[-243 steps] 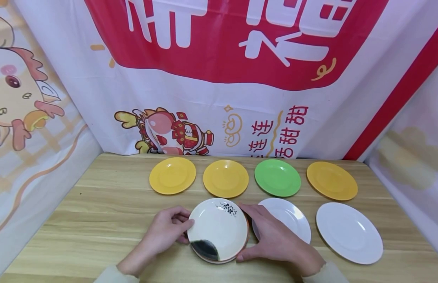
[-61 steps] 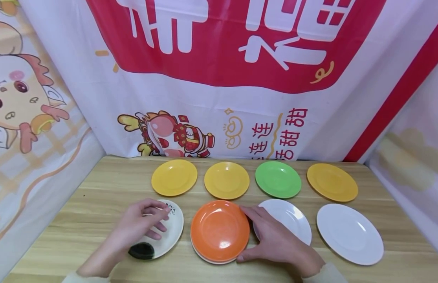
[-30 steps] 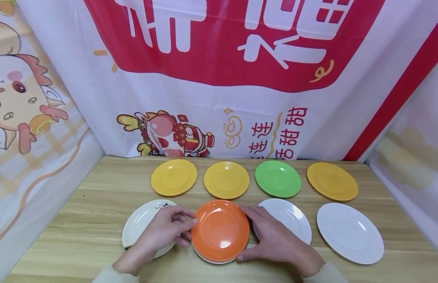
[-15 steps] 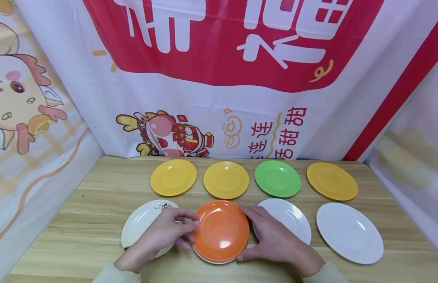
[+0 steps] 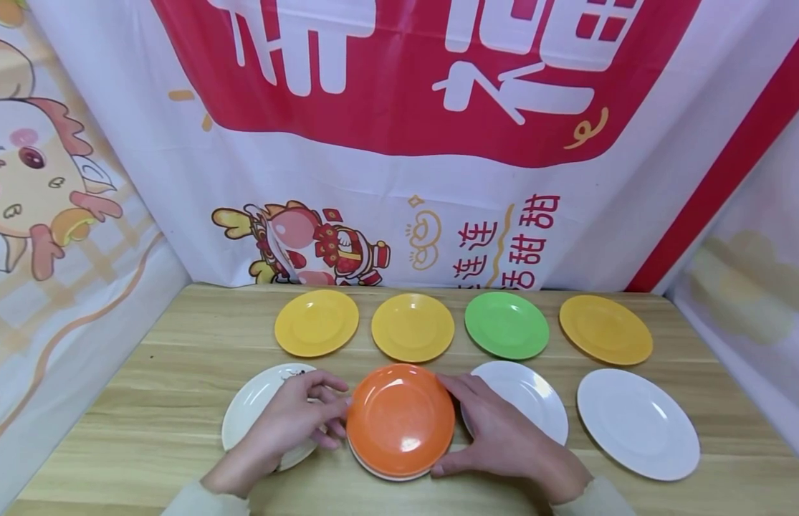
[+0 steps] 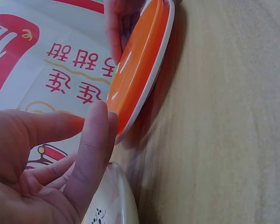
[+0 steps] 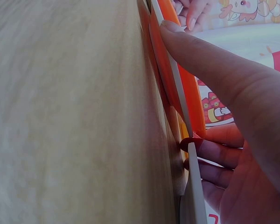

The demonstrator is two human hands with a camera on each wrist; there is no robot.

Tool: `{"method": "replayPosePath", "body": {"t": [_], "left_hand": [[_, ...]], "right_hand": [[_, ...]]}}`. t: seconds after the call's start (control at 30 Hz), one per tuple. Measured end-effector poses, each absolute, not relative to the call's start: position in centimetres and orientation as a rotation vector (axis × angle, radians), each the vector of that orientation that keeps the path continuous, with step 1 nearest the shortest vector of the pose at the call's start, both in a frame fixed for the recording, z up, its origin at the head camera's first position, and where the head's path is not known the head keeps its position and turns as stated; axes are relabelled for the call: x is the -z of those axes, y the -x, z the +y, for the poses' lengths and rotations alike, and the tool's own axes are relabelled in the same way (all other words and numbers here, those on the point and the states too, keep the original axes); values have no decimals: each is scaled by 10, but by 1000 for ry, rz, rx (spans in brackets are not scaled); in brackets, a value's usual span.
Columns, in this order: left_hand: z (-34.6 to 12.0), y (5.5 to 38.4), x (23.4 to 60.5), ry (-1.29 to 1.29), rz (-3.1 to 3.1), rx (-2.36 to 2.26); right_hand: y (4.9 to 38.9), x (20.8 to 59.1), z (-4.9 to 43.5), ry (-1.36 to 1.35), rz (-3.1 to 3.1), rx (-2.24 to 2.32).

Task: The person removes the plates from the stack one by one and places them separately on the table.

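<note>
An orange plate (image 5: 402, 419) lies on top of a pale-rimmed plate (image 6: 151, 84), the two stacked at the front middle of the table. My right hand (image 5: 502, 430) holds the stack at its right edge, thumb at the near rim and fingers at the far side. My left hand (image 5: 302, 412) has loosely bent fingers, with its fingertips right at the orange plate's left rim. Under that hand, a cream plate with black floral marks (image 5: 254, 408) lies on the table, partly covered by the hand and wrist.
Two yellow plates (image 5: 317, 322), a green plate (image 5: 506, 325) and an orange-yellow plate (image 5: 605, 330) form the back row. Right of the stack lie two white plates (image 5: 638, 423), one partly behind my right hand. A printed cloth (image 5: 399, 179) hangs behind the wooden table (image 5: 147, 423).
The cream patterned plate went from the stack's top to the table at left, uncovering the orange plate. My left hand then came right to the orange rim and has just eased slightly left.
</note>
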State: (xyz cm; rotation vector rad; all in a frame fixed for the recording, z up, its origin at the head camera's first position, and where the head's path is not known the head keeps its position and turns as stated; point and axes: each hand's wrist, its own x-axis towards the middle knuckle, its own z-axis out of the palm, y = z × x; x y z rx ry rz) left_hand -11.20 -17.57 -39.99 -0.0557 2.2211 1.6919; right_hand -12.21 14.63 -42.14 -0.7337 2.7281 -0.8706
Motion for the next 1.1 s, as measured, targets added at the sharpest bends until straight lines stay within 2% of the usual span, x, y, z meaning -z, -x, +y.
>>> {"method": "replayPosePath", "body": {"t": [1.1], "left_hand": [[-170, 109, 397, 46, 2268, -1598]], "right_hand": [[122, 423, 147, 746, 2730, 877]]}}
